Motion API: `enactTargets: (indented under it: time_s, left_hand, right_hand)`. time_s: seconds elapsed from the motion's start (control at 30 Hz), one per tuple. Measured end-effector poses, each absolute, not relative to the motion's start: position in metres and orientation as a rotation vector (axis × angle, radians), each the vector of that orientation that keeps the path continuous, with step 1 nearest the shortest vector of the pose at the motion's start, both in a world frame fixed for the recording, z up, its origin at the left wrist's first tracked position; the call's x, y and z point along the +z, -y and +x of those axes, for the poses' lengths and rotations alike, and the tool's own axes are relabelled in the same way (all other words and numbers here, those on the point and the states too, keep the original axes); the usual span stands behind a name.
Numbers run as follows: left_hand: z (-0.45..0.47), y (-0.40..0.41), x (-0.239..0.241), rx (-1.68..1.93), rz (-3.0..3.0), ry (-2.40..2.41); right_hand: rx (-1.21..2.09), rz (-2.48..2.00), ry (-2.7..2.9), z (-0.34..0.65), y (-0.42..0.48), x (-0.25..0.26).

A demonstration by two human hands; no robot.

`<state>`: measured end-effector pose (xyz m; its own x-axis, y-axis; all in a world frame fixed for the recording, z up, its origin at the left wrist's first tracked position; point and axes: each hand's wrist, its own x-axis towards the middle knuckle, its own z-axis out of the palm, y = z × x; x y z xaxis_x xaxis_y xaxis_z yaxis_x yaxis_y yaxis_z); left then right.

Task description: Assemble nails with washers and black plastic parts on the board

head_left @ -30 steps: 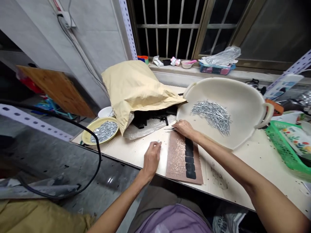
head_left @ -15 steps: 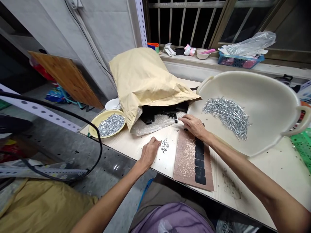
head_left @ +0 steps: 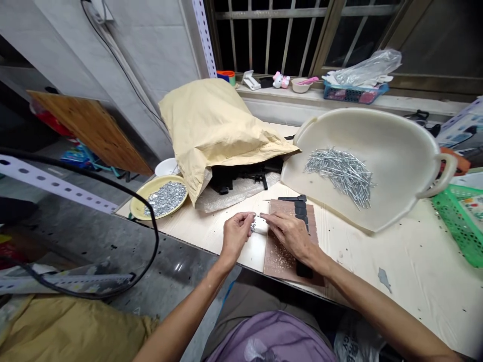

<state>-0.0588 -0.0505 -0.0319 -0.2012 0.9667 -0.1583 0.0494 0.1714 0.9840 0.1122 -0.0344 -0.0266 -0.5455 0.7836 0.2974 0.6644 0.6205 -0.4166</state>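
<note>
My left hand (head_left: 235, 235) and my right hand (head_left: 290, 232) meet over the near edge of the table (head_left: 396, 251). The fingertips of both pinch a thin metal pin (head_left: 257, 217) held level between them. A small heap of tiny silver parts (head_left: 252, 228) lies just below the left fingers. Under my right hand lies a brown board (head_left: 279, 259) carrying a row of black pieces (head_left: 301, 209). Beyond it stands a large cream basin (head_left: 381, 156) tilted toward me, with a pile of long metal pins (head_left: 341, 173) inside.
A tan paper sack (head_left: 217, 130) lies over black parts (head_left: 241, 178) at the back left. A yellow dish of silver bits (head_left: 160, 197) sits at the table's left corner. A green basket (head_left: 458, 221) stands far right. A black cable (head_left: 124, 196) loops on the left.
My right hand drew back from the basin's edge toward me with a pin. My left hand lifted off the table and met it. The view shifted slightly.
</note>
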Motion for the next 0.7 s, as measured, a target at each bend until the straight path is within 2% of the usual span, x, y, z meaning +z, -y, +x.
enactTargets:
  time_s: [0.37, 0.7]
  left_hand:
    - [-0.049, 0.054, -0.029, 1.246, 1.020, -1.343]
    - [-0.057, 0.042, -0.041, 1.041, 0.833, -1.138]
  right_hand:
    - [0.121, -1.221, 2.430, 0.124, 0.043, -0.016]
    - [0.035, -1.230, 2.461, 0.133, 0.047, -0.016]
